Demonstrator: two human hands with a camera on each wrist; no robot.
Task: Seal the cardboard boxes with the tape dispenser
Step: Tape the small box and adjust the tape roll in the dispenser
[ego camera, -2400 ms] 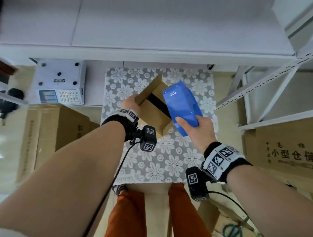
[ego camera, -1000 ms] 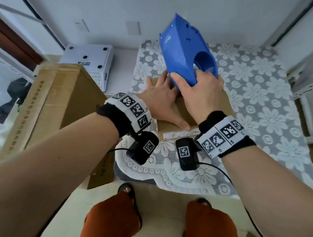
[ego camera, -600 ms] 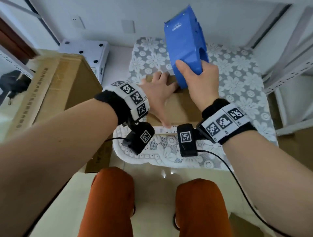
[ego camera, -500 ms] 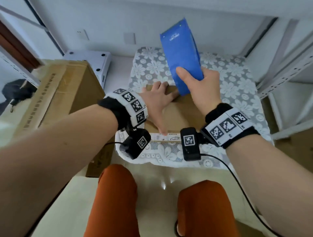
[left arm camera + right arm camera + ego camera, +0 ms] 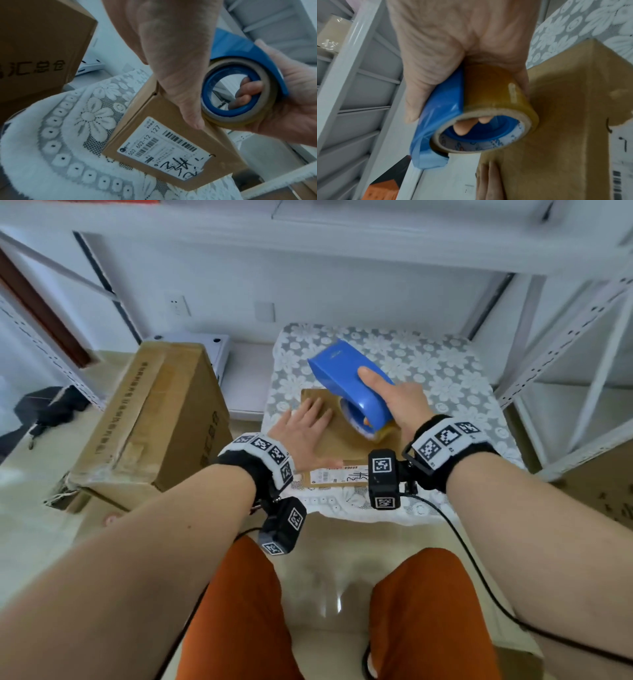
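A small brown cardboard box (image 5: 329, 440) with a white shipping label (image 5: 164, 152) lies closed on the lace-covered table (image 5: 445, 378). My left hand (image 5: 305, 429) presses flat on its top, fingers straight. My right hand (image 5: 397, 402) grips the blue tape dispenser (image 5: 346, 378), fingers hooked through the roll's core (image 5: 247, 93). The yellowish tape roll (image 5: 496, 94) touches the box top near its right front. The dispenser's blue nose points away from me.
A big cardboard carton (image 5: 154, 419) stands left of the table, a white scale (image 5: 212, 347) behind it. White metal shelving (image 5: 565, 344) rises on the right and overhead. My knees in orange trousers (image 5: 239, 611) are below the table edge.
The right hand brought the dispenser down from upright at the box's far side to lie with the tape roll on the box top near me. The left hand stays flat on the box.
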